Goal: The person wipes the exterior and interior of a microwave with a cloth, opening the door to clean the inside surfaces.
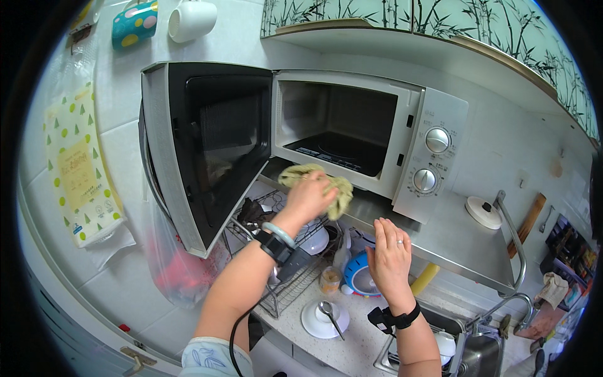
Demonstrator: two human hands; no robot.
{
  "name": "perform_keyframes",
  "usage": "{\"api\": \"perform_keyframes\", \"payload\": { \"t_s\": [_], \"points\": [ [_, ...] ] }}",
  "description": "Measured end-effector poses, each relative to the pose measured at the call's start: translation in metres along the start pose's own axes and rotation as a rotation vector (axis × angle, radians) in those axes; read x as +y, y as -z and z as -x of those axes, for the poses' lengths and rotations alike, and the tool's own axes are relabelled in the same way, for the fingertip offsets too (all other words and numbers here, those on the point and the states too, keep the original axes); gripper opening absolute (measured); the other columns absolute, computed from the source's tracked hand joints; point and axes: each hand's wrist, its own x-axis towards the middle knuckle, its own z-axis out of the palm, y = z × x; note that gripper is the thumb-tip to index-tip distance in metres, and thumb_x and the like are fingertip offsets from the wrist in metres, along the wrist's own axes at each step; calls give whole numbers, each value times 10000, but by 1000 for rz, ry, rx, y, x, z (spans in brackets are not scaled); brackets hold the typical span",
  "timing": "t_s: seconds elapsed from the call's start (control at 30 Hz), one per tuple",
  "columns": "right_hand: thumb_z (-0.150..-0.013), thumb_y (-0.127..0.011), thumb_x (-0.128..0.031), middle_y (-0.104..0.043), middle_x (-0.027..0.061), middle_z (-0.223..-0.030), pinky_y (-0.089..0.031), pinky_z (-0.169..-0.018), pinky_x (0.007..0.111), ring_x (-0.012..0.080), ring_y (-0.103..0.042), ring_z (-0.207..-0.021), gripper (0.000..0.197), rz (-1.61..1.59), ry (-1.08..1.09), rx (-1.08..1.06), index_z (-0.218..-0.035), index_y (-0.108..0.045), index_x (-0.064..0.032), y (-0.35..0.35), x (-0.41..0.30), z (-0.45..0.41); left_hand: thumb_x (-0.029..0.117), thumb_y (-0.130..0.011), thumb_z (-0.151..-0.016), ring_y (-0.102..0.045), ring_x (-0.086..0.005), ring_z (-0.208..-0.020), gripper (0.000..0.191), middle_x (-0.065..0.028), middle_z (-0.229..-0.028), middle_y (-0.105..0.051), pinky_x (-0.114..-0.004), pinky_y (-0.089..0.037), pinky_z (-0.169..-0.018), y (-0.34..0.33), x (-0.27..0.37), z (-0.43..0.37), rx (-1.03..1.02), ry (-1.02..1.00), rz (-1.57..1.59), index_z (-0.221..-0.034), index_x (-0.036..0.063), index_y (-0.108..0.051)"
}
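My left hand (pixel 311 195) grips a yellow-green cloth (pixel 341 193) at the lower front edge of a silver microwave oven (pixel 339 169). The microwave door (pixel 216 141) stands swung out to the left, and the dark cavity shows inside. The oven rests on a stainless steel shelf (pixel 452 240). My right hand (pixel 391 249) holds nothing; it is raised at the front edge of the shelf, palm down, with the fingers close side by side and the thumb a little apart. Whether its fingertips touch the shelf edge I cannot tell.
Below the shelf are a wire dish rack (pixel 297 282), a glass jar (pixel 330 280), a blue-rimmed round item (pixel 360 275) and a white saucer (pixel 308 325) with a cup and spoon. A white lid (pixel 484 213) lies on the shelf. The sink (pixel 480 353) is lower right; cabinets (pixel 471 28) hang above.
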Motion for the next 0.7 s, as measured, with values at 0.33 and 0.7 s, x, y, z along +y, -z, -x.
{"api": "perform_keyframes", "payload": {
  "t_s": [0.33,0.7],
  "points": [
    [-716,-690,-82,-548,152,-1242,-353,-1024,410,276,-504,-1204,574,6,0,5,-1248,-511,39,1,-1,-3,451,-530,-871,-448,-366,-1279,481,-177,-1430,-446,-498,-349,-1041,8,-72,-17,-19,419,-193,-1176,98,-648],
    [-749,-670,-56,-565,169,-1216,-376,-1002,412,297,-525,-1173,515,-129,1,26,-1232,-523,47,8,0,-3,416,-573,-866,-536,-353,-1154,433,-161,-1282,-561,-479,-407,-975,-11,7,4,-58,98,-108,-1111,69,-657]
  ]
}}
